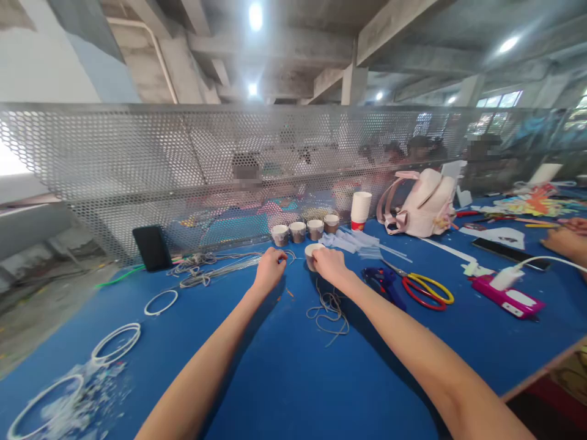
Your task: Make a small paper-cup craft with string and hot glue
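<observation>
Paper cup (312,252): stood on the blue worktop (293,373), near its far edge, clasped by the right hand (329,264), fingers curled round its side. Left hand (269,269): just beside the cup, closed into a loose fist; whether it pinched anything could not be told. Loose grey cord (329,311): lay in a tangle just in front of the right hand. Four wrapped cups (305,231): in a row behind the hands, close under the perforated metal screen (183,165) bounding the far edge. Stack of white cups (360,209): right of that row. Scissors (426,288): red and yellow handles, right of the right forearm, apart from it. Wire rings (117,341): toward the left edge, well apart from the hands. Black phone (151,247): leaned against the screen, left. Bare blue surface lay open between and below the forearms, down to the near edge.
</observation>
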{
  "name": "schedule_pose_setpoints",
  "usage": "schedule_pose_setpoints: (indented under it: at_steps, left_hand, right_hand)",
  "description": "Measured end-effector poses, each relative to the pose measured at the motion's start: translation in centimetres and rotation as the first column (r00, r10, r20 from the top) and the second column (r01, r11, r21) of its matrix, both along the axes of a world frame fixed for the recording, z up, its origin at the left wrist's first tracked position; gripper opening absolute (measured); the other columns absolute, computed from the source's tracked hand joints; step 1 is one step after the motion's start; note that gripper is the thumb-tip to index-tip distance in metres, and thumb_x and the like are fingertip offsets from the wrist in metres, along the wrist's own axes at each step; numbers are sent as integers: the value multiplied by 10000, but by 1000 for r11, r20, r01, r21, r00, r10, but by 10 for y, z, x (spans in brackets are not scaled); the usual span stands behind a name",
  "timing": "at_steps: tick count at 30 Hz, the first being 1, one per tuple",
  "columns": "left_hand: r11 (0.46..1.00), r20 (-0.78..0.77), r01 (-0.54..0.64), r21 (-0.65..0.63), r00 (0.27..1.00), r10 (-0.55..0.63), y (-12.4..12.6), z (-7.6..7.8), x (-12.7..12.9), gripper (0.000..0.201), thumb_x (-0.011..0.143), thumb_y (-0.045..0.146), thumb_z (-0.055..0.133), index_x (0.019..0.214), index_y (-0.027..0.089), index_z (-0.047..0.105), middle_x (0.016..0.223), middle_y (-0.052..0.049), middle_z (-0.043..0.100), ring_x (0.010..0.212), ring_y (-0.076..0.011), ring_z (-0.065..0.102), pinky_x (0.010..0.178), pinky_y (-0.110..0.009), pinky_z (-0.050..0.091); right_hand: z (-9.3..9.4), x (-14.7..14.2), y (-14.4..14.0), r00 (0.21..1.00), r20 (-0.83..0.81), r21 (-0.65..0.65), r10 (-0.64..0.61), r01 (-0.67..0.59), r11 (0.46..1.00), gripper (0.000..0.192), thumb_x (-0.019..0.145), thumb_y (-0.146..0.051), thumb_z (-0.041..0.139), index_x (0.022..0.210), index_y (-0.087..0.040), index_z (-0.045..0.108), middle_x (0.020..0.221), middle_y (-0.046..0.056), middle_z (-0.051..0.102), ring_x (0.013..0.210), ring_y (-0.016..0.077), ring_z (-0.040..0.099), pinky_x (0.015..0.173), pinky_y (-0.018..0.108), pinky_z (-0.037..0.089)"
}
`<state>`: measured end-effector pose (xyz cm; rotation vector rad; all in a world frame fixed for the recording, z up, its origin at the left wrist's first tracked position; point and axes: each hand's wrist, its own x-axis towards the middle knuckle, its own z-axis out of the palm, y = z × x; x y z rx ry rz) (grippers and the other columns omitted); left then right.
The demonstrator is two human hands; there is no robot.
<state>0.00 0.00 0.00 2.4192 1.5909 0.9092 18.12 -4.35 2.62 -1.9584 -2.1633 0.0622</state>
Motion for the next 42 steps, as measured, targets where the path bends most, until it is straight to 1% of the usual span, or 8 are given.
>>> schedule_pose_setpoints:
  at_steps: [3, 5, 10, 14, 18, 21, 27, 42]
  left_hand:
    - [998, 12, 10, 64, 1000, -11, -14, 6, -13, 105, 874, 156, 560, 886, 153, 665, 929, -54, 657, 840, -168, 631, 790, -354, 530]
    - [994, 24, 17, 108, 1000, -20, -28, 15, -26, 186, 812, 68, 524, 784, 174, 674, 855, -46, 641, 786, -160, 620, 766, -315, 518]
    - [985, 34, 49, 167, 998, -55, -79, 33, -70, 190, 736, 107, 513, 723, 211, 672, 763, -21, 603, 696, -158, 595, 689, -276, 494]
    - [988, 37, 45, 151, 998, -51, -118, 32, -102, 169, 714, 155, 518, 680, 229, 666, 684, -2, 578, 579, -138, 553, 602, -247, 479]
    - [992, 56, -22, 122, 998, 15, -137, 27, -119, 162, 699, 157, 517, 647, 225, 654, 654, 2, 581, 534, -127, 530, 576, -240, 472]
    - [991, 74, -82, 103, 994, 75, -139, 27, -124, 158, 715, 159, 522, 673, 219, 662, 664, -1, 599, 574, -135, 552, 611, -248, 481]
    - [992, 107, -110, 66, 989, 103, -130, 31, -116, 138, 733, 171, 551, 703, 210, 680, 694, -1, 626, 618, -137, 566, 637, -256, 485]
    - [989, 209, -125, -78, 968, 138, -106, 20, -103, 255, 686, 125, 516, 749, 221, 744, 723, -19, 683, 689, -166, 617, 689, -286, 496]
  right_hand:
    - [9, -15, -9, 998, 36, 17, 59, -60, 998, 258, 951, -331, 581, 1146, -164, 608, 1155, 77, 627, 987, 210, 632, 853, 418, 532]
    - [15, -27, -19, 992, 48, 34, 120, -122, 992, 245, 959, -338, 564, 1118, -160, 620, 1123, 73, 644, 966, 203, 639, 846, 411, 528]
    - [17, -70, -49, 941, 47, 66, 336, -339, 939, 224, 941, -209, 488, 1027, -189, 693, 1043, 102, 708, 915, 233, 675, 740, 320, 483]
    - [10, -99, -71, 879, 25, 38, 476, -477, 878, 226, 899, -185, 502, 992, -187, 707, 993, 114, 733, 881, 253, 688, 681, 306, 454]
    - [11, -99, -82, 869, -58, 49, 492, -490, 871, 291, 878, -175, 521, 1141, -189, 645, 1014, 129, 735, 869, 260, 691, 681, 312, 447]
    - [16, -85, -82, 880, -159, 68, 447, -442, 894, 310, 856, -166, 551, 1155, -194, 631, 1016, 114, 736, 874, 252, 685, 686, 299, 435]
    - [18, -60, -69, 833, -377, 77, 404, -407, 910, 129, 825, -166, 590, 835, -207, 712, 861, 29, 742, 752, 167, 650, 639, 241, 415]
    - [-1, -50, -39, 664, -700, 13, 264, -357, 934, 114, 719, -175, 586, 665, -157, 686, 628, -1, 649, 605, 131, 550, 594, 242, 410]
